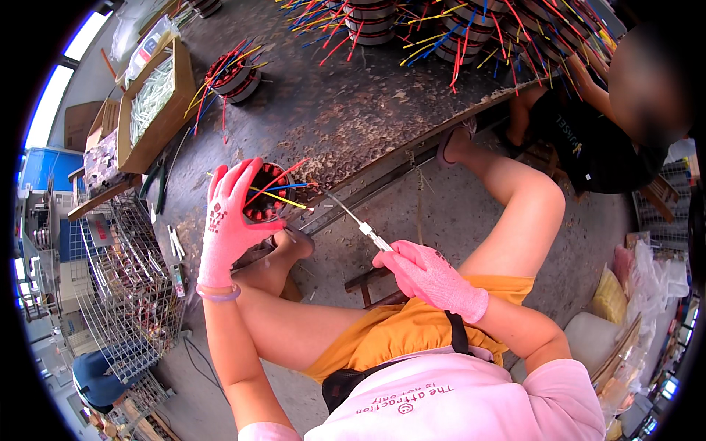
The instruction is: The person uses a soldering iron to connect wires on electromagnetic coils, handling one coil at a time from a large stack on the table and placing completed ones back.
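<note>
My left hand point(232, 224), in a pink glove, wraps around the left side of a motor stator point(259, 207) at the table's near edge. Red, blue and yellow leads point(283, 198) stick out of the stator to the right. In my pink-gloved right hand point(432, 275) is a thin-tipped tool with a white collar point(371, 231). Its slender shaft points up and left, and the tip is close to the lead ends. Whether it touches them I cannot tell. The palm hides part of the stator, and my fingers cover the tool's rear end.
Another stator point(234, 79) stands further back on the worn dark table point(331, 110). Several more, with long coloured leads, crowd the far right point(471, 33). A wooden box point(180, 88) of white sleeves and pliers point(156, 184) are at left. A co-worker point(588, 132) sits at right.
</note>
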### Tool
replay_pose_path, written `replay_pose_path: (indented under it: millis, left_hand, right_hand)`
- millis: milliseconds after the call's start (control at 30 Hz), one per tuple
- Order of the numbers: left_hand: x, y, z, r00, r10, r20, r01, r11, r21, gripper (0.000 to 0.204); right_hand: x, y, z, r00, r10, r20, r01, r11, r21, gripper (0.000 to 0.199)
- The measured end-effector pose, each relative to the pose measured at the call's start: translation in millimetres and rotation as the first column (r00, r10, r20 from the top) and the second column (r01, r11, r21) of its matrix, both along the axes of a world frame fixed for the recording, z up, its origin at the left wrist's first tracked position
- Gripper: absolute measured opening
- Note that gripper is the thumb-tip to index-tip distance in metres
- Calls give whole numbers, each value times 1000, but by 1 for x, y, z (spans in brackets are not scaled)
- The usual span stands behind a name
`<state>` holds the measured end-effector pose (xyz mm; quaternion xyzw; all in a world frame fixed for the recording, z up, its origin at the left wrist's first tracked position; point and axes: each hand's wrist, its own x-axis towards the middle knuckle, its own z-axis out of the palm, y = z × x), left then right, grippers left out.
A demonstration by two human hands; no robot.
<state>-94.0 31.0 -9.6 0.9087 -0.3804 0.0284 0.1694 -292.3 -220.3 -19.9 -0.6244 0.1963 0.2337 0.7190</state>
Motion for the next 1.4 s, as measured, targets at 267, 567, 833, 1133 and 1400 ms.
replay_pose_path:
  millis: [267,567,833,1133,1400]
  left_hand:
    - [0,-1,0,1000,-13,8,13,1000,-5,93]
    - [3,0,1,998,-19,51,18,999,28,94]
    - [0,-4,6,993,-14,118,5,997,75,93]
    - [4,0,0,996,-36,77,34,999,29,94]
    - [3,-1,1,998,-42,39,42,999,6,92]
  right_hand:
    - [-1,1,-3,1000,-11,8,11,1000,-5,29]
    - [0,0,-2,1000,-8,1,8,1000,11,29]
    - [0,-1,-2,999,9,33,-8,1000,-24,27]
    - [0,0,-3,1000,5,14,-5,1000,-22,27]
    - [-1,-1,-3,999,6,33,-6,1000,-20,28]
